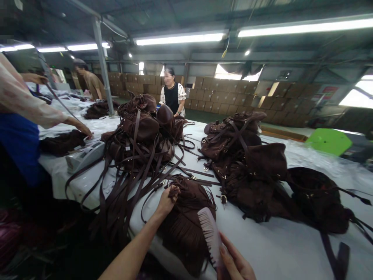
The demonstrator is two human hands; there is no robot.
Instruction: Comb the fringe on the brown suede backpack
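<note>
A dark brown fringed bag [186, 221] lies on the white table, its fringe hanging toward the near edge. At the bag's upper left, my left hand [169, 200] is closed, fingers pinching a bunch of its brown fringe. My right hand [234, 258] grips a pale pinkish comb [210, 233] by its lower end. The comb stands tilted over the right side of the bag, teeth facing left toward the fringe. Whether the teeth touch the strands I cannot tell.
Piles of brown bags stand on the left [142, 132] and right [244, 155], straps trailing over the white table [262, 249]. A grey tape dispenser [86, 157] sits at left. One co-worker's arm [77, 126] reaches in there; another person [172, 95] stands behind the table. Stacked cartons [227, 93] line the back.
</note>
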